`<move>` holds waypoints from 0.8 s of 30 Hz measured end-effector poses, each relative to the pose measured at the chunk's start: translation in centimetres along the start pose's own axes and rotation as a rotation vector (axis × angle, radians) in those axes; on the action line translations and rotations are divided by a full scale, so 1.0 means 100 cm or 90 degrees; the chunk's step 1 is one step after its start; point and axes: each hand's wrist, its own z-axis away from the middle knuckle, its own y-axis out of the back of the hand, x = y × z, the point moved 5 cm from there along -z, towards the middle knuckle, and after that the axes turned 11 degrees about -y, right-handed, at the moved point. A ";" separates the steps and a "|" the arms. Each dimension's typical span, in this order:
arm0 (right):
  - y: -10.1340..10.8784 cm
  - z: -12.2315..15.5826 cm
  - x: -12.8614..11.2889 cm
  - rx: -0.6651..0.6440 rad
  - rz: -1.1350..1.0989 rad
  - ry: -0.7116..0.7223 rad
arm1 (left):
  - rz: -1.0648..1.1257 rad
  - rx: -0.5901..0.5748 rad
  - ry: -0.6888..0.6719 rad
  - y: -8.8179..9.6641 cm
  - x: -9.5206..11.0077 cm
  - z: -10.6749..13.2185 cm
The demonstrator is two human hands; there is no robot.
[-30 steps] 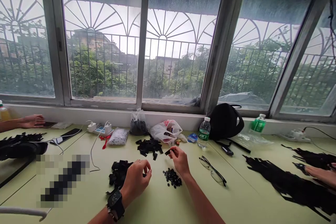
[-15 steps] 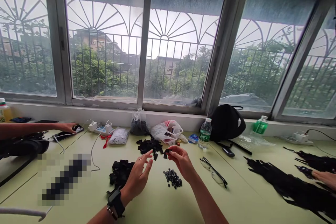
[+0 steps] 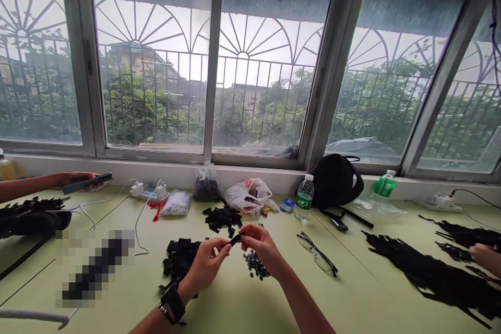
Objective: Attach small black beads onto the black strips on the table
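Between my two hands a short black fabric strip (image 3: 235,239) is held above the table. My left hand (image 3: 206,265), with a black watch on its wrist, pinches one end. The other end is pinched by my right hand (image 3: 263,250). Just left of my left hand lies a heap of black fabric pieces (image 3: 178,261); a second pile of black pieces (image 3: 221,217) is behind my hands. Small round dark shiny parts (image 3: 255,266), like buttons or snaps, sit in a pile partly behind my right hand.
Eyeglasses (image 3: 318,254) lie right of my hands, near a water bottle (image 3: 304,198) and a black bag (image 3: 336,180). Plastic bags (image 3: 250,195) and a power strip (image 3: 151,192) line the back. A co-worker's hand (image 3: 84,180) holds a phone at left; another hand (image 3: 485,258) is at right.
My left hand has closed from open fingers onto the strip that my right hand was holding. At left, the co-worker's hand has lifted the phone off the table.
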 end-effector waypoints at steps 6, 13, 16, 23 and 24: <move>-0.006 0.015 -0.004 0.244 0.426 0.165 | -0.100 0.031 -0.029 0.005 0.006 0.002; -0.044 0.028 0.001 0.136 0.635 0.241 | -0.164 0.024 -0.064 0.007 0.012 0.004; -0.049 0.030 0.001 0.142 0.703 0.273 | -0.188 0.020 -0.067 0.006 0.014 0.005; -0.059 0.032 0.003 0.168 0.822 0.332 | -0.227 -0.005 -0.054 0.006 0.016 0.006; -0.060 0.032 0.003 0.170 0.832 0.335 | -0.233 -0.011 -0.052 0.006 0.016 0.006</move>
